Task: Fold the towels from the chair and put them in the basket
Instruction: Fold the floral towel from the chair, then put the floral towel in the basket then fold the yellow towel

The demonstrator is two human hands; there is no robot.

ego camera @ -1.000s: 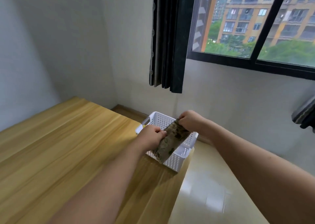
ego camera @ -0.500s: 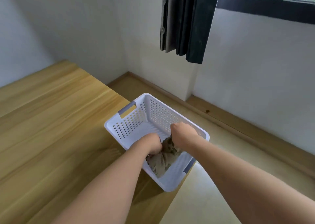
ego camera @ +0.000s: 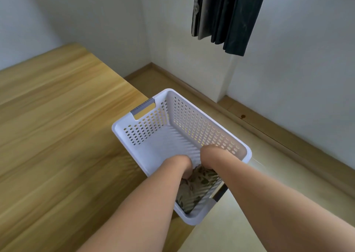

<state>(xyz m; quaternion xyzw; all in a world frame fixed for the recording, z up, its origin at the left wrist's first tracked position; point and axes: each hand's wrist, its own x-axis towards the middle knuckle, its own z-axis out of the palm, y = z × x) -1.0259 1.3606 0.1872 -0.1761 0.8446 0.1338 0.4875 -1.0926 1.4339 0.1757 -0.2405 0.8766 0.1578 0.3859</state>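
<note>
White basket (ego camera: 192, 105) on wooden table (ego camera: 57, 136) corner, both hands (ego camera: 180, 162) (ego camera: 208, 153) inside, closed on towel (ego camera: 197, 186), dark curtain (ego camera: 226, 15), white walls.

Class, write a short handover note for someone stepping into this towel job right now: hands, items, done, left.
Left hand: inside the white basket, on the patterned towel; grip hidden.
Right hand: also down in the basket at the towel; grip hidden.
Basket sits at the wooden table corner.
Done: one folded towel lies in the basket's near end.
Left: let go, withdraw; chair and other towels not in view.
</note>
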